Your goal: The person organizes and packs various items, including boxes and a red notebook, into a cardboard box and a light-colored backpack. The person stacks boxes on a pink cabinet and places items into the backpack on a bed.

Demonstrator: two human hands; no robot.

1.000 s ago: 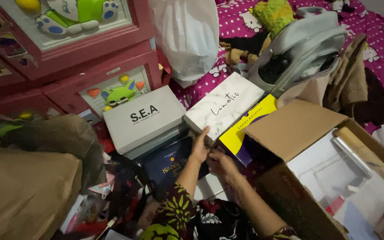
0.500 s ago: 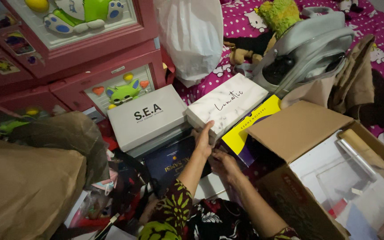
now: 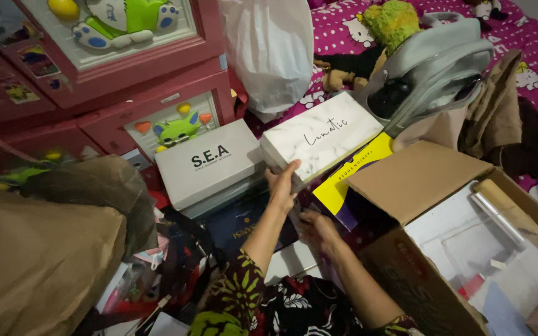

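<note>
My left hand (image 3: 281,184) grips the near edge of a white marbled box (image 3: 325,132) and tilts that end up off the stack. The box lies partly on a yellow and purple box (image 3: 357,169). My right hand (image 3: 316,228) is lower, at the dark gap below the yellow box. Its fingertips reach toward the purple side and are partly hidden. A grey box (image 3: 210,163) sits just left of the marbled one, on top of a dark blue box (image 3: 239,225).
An open cardboard box (image 3: 420,177) with clear plastic and a roll inside stands at the right. A red cabinet (image 3: 157,93) is behind. A white plastic bag (image 3: 270,50), a grey backpack (image 3: 434,59) and a green plush toy lie on the pink bedspread. A brown paper bag (image 3: 38,261) fills the left.
My left hand has pushed the marbled box's near end upward and away. My right hand has slid slightly down and right, off my left hand.
</note>
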